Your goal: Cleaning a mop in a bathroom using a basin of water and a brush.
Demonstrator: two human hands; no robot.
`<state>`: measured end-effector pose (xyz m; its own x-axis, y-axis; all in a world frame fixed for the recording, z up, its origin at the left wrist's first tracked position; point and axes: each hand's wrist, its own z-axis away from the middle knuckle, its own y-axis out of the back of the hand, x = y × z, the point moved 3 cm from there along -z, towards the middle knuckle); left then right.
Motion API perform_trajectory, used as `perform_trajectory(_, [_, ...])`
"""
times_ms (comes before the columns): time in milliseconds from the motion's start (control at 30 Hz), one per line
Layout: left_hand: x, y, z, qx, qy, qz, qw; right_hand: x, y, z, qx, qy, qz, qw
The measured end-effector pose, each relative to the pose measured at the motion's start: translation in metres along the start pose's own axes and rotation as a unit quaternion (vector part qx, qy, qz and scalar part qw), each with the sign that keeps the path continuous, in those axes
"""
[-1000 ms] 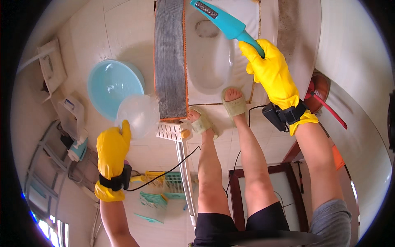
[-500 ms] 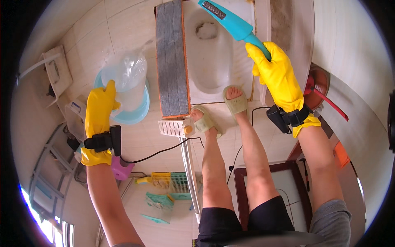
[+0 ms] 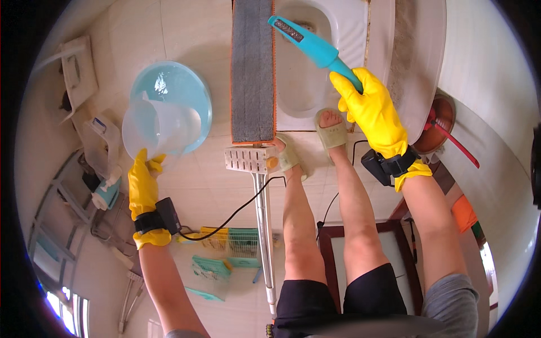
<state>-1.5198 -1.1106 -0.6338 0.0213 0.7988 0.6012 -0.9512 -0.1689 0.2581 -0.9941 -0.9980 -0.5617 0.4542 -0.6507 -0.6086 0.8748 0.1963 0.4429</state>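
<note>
Yellow rubber gloves cover both of my hands. My left hand (image 3: 145,183) is closed at the lower edge of a translucent plastic jug (image 3: 181,127), which is tilted on its side over a pale blue basin (image 3: 204,84) of water. The exact grip is partly hidden. My right hand (image 3: 375,110) is wrapped round the handle of a turquoise tool with a grey textured inset (image 3: 324,49), held in the air above the squat toilet (image 3: 350,34). Its head points to the upper left, near the grey mop pad (image 3: 252,73).
The mop's bracket (image 3: 248,160) and metal pole (image 3: 264,225) run down between my left arm and my legs. A black cable (image 3: 225,221) crosses the pole. A brown bowl (image 3: 442,121) with a red handle lies to the right. Teal and yellow plastic baskets (image 3: 243,242) sit behind me.
Water splashing from the jug's mouth is gone; the jug now lies tipped over the basin's near side. My left hand has moved down and slightly right. The turquoise tool has shifted slightly downward.
</note>
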Motion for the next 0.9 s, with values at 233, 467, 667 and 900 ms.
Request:
perform_trajectory(233, [-0.1, 0.033, -0.072, 0.016, -0.042, 0.074, 0.996, -0.009, -0.021, 0.005, -0.051, -0.012, 0.031, 0.998])
perform_trajectory(467, [-0.07, -0.073, -0.075, 0.069, -0.178, -0.435, 0.88, 0.016, -0.01, -0.005, -0.038, 0.007, 0.113, 0.993])
perform_trajectory(667, [-0.081, -0.027, -0.053, -0.038, -0.184, -0.255, 0.949, 0.027, -0.048, 0.004, -0.091, 0.049, 0.147, 0.984])
perform_trajectory(900, [-0.017, -0.105, 0.181, -0.079, -0.022, 0.179, 0.98, 0.053, -0.042, 0.001, -0.098, 0.179, 0.3, 0.932])
